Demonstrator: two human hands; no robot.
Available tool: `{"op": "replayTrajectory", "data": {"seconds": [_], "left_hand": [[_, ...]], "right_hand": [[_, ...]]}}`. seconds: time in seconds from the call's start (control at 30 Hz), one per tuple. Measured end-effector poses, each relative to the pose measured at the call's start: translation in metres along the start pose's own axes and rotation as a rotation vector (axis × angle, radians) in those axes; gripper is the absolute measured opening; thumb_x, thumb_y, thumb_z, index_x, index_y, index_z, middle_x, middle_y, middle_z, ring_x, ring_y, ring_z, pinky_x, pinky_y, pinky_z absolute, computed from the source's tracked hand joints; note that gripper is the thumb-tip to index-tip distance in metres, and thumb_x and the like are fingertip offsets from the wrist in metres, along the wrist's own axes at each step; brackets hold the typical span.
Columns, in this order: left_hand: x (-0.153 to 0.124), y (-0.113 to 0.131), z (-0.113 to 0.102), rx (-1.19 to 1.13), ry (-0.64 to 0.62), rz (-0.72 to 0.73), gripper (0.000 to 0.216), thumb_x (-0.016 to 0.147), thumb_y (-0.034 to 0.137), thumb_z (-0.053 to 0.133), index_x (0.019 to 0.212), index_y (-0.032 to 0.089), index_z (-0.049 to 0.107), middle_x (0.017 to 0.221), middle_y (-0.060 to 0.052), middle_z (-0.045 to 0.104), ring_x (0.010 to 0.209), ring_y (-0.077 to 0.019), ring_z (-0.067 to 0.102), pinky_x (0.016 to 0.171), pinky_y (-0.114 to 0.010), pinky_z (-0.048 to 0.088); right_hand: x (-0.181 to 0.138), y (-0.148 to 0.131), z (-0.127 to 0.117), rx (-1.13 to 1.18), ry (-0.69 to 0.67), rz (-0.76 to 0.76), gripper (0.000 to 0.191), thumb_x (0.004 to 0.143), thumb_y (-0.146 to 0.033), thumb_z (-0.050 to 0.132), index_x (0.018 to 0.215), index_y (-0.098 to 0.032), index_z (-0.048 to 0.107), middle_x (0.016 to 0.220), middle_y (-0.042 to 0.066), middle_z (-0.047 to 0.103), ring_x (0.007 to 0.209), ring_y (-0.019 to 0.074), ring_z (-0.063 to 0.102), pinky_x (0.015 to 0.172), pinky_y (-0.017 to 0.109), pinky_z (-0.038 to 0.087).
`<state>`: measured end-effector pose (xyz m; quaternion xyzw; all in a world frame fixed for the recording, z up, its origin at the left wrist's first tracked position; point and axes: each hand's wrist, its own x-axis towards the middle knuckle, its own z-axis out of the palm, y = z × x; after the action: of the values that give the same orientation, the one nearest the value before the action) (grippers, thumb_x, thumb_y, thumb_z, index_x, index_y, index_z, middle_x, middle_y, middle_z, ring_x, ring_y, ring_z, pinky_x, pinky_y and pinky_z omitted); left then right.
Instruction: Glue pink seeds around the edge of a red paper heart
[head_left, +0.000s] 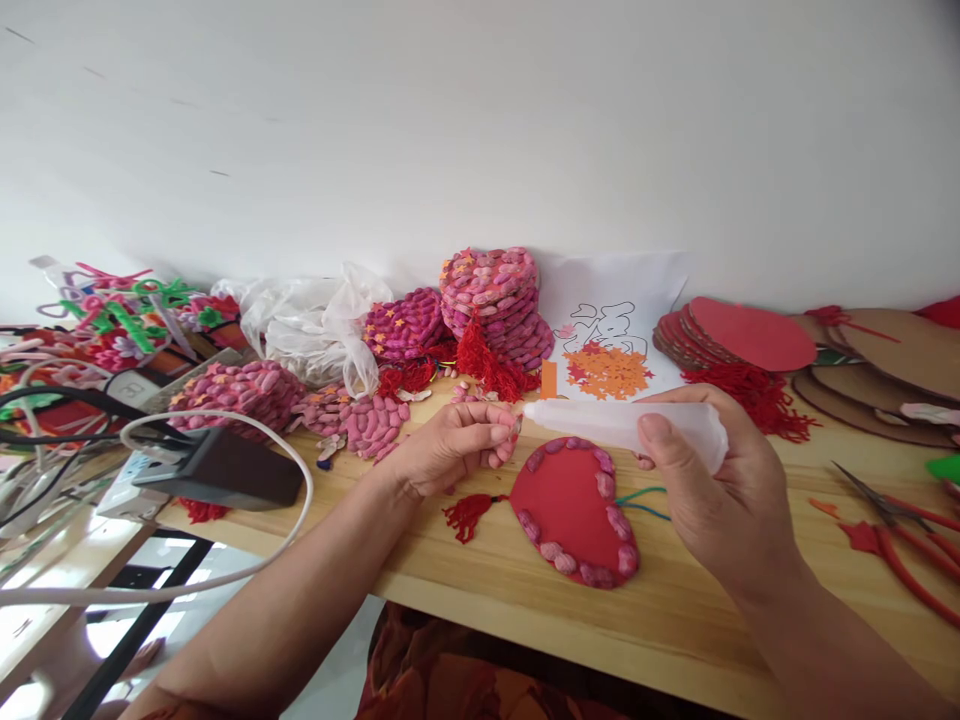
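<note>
My right hand (720, 480) is wrapped round a white translucent glue bottle (585, 422), tilted nearly level with its nozzle pointing left. The nozzle tip is close to the fingertips of my left hand (469, 440), which pinch a small peanut shell (516, 427), mostly hidden by the fingers. Below the bottle a red heart-shaped card (566, 510) lies on the table. Pink-painted peanut shells (598, 576) run along much of its edge, with a bare stretch at the upper left. A red tassel (466, 515) hangs from its left tip, and a green cord (643, 503) from its right.
Loose pink peanut shells (371, 425) lie left of my left hand. Behind are a stack of shell-covered pieces (495, 300), orange paper stars (609, 372) and red card discs (750, 335). Red-handled scissors (900, 510) lie right; a power strip (225, 468) with cables stands left.
</note>
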<state>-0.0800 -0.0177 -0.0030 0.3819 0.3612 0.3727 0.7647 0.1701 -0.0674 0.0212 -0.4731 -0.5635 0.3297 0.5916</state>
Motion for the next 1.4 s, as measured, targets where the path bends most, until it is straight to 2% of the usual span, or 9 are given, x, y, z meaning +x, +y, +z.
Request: {"op": "replayTrajectory", "data": {"seconds": [0.3,0.47,0.67,0.8,1.4], "left_hand": [[0.001,-0.0002,0.0009,-0.056,0.05,0.017,0.04,0.063,0.033,0.098,0.084,0.011,0.072,0.068,-0.003,0.068,0.06,-0.0094,0.061,0.058,-0.018,0.046],[0.0005,0.001,0.002,-0.062,0.032,0.028,0.039,0.063,0.032,0.098,0.082,0.011,0.071,0.064,-0.002,0.065,0.059,-0.0089,0.06,0.056,-0.017,0.044],[0.0006,0.0004,0.0029,-0.072,0.058,0.03,0.041,0.063,0.033,0.098,0.083,0.011,0.07,0.069,-0.003,0.068,0.058,-0.0079,0.06,0.057,-0.017,0.044],[0.001,-0.0005,0.0023,-0.06,0.056,0.043,0.041,0.064,0.035,0.098,0.083,0.012,0.07,0.066,-0.001,0.065,0.058,-0.0083,0.06,0.055,-0.017,0.041],[0.0008,0.0004,0.0059,-0.041,0.093,0.039,0.044,0.06,0.036,0.099,0.082,0.013,0.069,0.065,-0.001,0.066,0.055,-0.0076,0.058,0.055,-0.017,0.042]], "right_hand": [[-0.0075,-0.0006,0.0025,-0.036,-0.147,0.007,0.021,0.093,-0.045,0.071,0.092,-0.027,0.061,0.061,0.0,0.065,0.05,0.0174,0.06,0.041,0.028,0.042],[-0.0073,-0.0011,0.0019,-0.138,-0.075,-0.084,0.02,0.093,-0.044,0.072,0.091,-0.027,0.061,0.06,-0.002,0.06,0.044,0.0144,0.05,0.04,0.028,0.037],[-0.0074,0.0022,0.0004,-0.149,-0.116,-0.121,0.014,0.092,-0.037,0.073,0.094,-0.028,0.062,0.061,-0.001,0.063,0.046,0.0156,0.052,0.041,0.028,0.039],[-0.0073,0.0011,0.0015,-0.184,-0.082,-0.153,0.013,0.092,-0.036,0.073,0.092,-0.028,0.063,0.059,-0.003,0.059,0.044,0.0141,0.049,0.041,0.027,0.037],[-0.0065,0.0006,0.0027,-0.151,-0.066,-0.151,0.015,0.093,-0.038,0.073,0.091,-0.027,0.063,0.06,-0.002,0.059,0.046,0.0122,0.048,0.042,0.026,0.035]]}}
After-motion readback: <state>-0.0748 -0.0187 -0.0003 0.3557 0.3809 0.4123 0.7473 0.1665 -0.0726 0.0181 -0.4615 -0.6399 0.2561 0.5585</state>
